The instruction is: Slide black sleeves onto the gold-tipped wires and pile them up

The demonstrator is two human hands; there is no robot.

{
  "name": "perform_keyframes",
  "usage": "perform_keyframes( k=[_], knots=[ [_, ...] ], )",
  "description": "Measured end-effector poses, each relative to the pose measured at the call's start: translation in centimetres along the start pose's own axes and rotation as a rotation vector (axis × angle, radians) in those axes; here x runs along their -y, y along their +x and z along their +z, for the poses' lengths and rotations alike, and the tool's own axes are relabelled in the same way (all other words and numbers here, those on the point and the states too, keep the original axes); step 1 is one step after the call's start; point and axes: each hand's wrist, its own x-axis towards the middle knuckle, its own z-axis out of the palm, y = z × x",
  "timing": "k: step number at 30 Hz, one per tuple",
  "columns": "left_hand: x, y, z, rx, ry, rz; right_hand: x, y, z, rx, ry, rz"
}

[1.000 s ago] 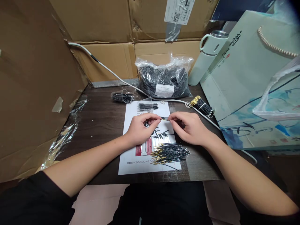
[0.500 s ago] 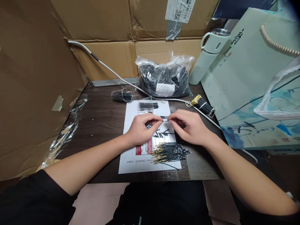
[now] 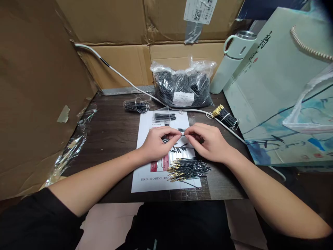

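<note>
My left hand (image 3: 157, 141) and my right hand (image 3: 208, 140) meet fingertip to fingertip over a white printed sheet (image 3: 145, 180) on the dark wooden table (image 3: 114, 132). Between the fingertips they pinch a thin black wire piece (image 3: 182, 132) with a small sleeve; the exact hold is too small to make out. Short black sleeves (image 3: 179, 148) lie loose on the sheet just under the hands. A loose pile of black wires with gold tips (image 3: 188, 169) lies nearer me on the sheet.
A clear bag of black parts (image 3: 183, 86) stands at the back. Small bundles (image 3: 136, 106) (image 3: 164, 117) (image 3: 225, 117) lie around it. A white cable (image 3: 122, 78) crosses the table. A pale flask (image 3: 230, 62) and a paper gift bag (image 3: 281, 93) stand at right; cardboard boxes (image 3: 36, 90) wall in the left and back.
The two hands have drawn a little closer together, closing the gap between the fingertips. Everything on the table stays where it was.
</note>
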Motion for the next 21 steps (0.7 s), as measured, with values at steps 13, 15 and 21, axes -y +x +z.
perform_keyframes(
  k=[13, 15, 21],
  knots=[
    [-0.36, -0.03, -0.05, -0.032, 0.042, -0.005, 0.05, -0.01, 0.31, -0.03, 0.017, 0.026],
    [-0.32, -0.03, -0.01, -0.03, 0.039, -0.008, 0.1, 0.01, 0.35, -0.035, 0.025, 0.032],
    [-0.14, -0.04, 0.0, -0.027, 0.033, 0.002, 0.1, -0.05, 0.48, -0.026, 0.034, 0.044]
  ],
)
